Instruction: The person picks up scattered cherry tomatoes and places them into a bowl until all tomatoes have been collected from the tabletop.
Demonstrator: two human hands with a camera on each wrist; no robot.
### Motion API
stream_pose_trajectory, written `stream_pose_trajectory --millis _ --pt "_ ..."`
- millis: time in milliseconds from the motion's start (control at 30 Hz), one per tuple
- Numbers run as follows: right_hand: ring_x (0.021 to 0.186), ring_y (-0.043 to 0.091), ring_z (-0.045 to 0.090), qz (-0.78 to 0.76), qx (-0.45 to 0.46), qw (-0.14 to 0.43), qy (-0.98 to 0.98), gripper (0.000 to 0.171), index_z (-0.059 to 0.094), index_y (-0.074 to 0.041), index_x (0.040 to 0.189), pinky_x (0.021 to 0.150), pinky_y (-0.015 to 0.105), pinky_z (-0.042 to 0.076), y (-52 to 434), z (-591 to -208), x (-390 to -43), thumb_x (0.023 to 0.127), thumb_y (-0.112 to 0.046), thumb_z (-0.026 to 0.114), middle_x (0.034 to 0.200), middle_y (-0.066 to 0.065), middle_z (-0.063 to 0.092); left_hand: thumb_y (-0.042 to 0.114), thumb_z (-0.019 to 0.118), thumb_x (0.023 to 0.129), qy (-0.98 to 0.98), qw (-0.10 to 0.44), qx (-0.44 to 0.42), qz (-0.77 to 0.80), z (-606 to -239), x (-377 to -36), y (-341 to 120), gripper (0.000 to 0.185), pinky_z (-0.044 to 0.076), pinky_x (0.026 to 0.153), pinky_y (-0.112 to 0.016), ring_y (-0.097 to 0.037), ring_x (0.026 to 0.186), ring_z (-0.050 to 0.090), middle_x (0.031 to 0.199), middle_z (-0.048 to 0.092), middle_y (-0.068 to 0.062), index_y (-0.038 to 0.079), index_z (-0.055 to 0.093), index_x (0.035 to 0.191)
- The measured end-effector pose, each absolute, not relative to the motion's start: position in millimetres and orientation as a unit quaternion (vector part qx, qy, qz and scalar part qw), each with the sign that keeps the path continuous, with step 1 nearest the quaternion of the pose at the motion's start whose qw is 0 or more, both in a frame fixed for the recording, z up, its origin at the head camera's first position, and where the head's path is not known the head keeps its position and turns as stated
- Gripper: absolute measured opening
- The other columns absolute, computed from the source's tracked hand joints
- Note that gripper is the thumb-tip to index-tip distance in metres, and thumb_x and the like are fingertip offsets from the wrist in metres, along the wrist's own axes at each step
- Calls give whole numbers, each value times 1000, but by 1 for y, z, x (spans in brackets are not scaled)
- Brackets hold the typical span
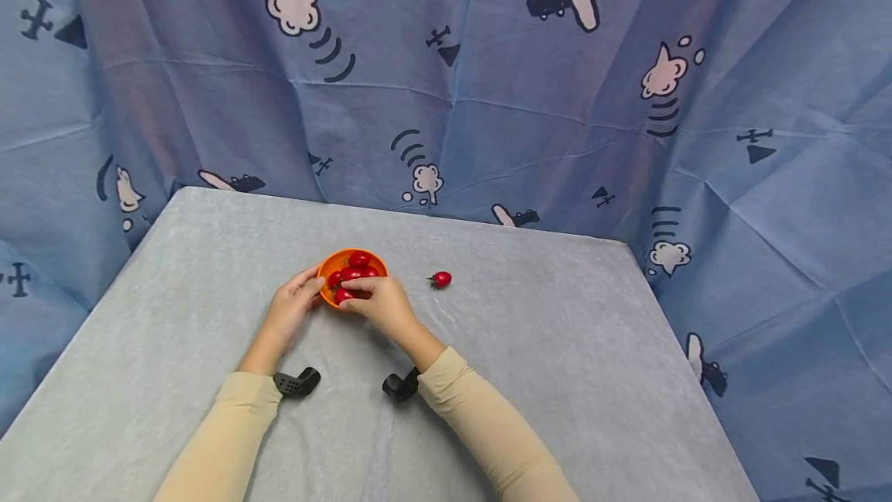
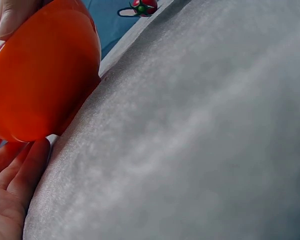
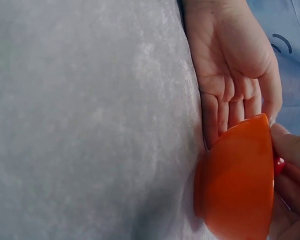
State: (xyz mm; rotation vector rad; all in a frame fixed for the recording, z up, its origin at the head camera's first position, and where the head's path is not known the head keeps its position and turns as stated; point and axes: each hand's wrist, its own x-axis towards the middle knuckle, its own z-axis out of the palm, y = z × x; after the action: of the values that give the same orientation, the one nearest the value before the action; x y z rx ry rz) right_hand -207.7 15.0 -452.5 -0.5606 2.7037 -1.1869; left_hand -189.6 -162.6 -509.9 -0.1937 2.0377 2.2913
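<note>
Gently steady the orange bowl [image 1: 346, 262] with the flat, relaxed left hand [image 1: 293, 310] while easing the right hand's [image 1: 382, 307] pinched cherry tomato [image 1: 344, 295] in without tipping.

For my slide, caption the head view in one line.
Left hand steadies an orange bowl of cherry tomatoes while right hand pinches one at its rim; another tomato lies apart.
</note>
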Motion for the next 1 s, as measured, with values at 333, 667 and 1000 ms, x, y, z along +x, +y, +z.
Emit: stream_pose_trajectory --millis 333,667,1000 --pt "116 20 66 -391 -187 65 899 31 77 -11 113 99 32 54 15 -451 -208 84 -19 80 114 7 75 25 48 106 667 39 -62 741 -508 -189 -162 53 49 86 -6 14 97 58 155 41 -20 0 38 152" --pt "114 22 66 -407 -177 59 894 31 78 -11 112 95 29 54 19 -449 -206 81 -15 82 112 8 76 23 48 105 660 32 -59 748 -512 -191 -163 53 50 86 -7 12 97 59 154 41 -21 -2 37 151" --pt "108 22 69 -522 -97 68 845 31 78 -12 112 85 27 58 40 -443 -204 81 -14 82 115 8 75 24 49 105 665 35 -71 742 -512 -191 -164 53 50 85 -8 12 95 60 154 42 -20 0 38 151"
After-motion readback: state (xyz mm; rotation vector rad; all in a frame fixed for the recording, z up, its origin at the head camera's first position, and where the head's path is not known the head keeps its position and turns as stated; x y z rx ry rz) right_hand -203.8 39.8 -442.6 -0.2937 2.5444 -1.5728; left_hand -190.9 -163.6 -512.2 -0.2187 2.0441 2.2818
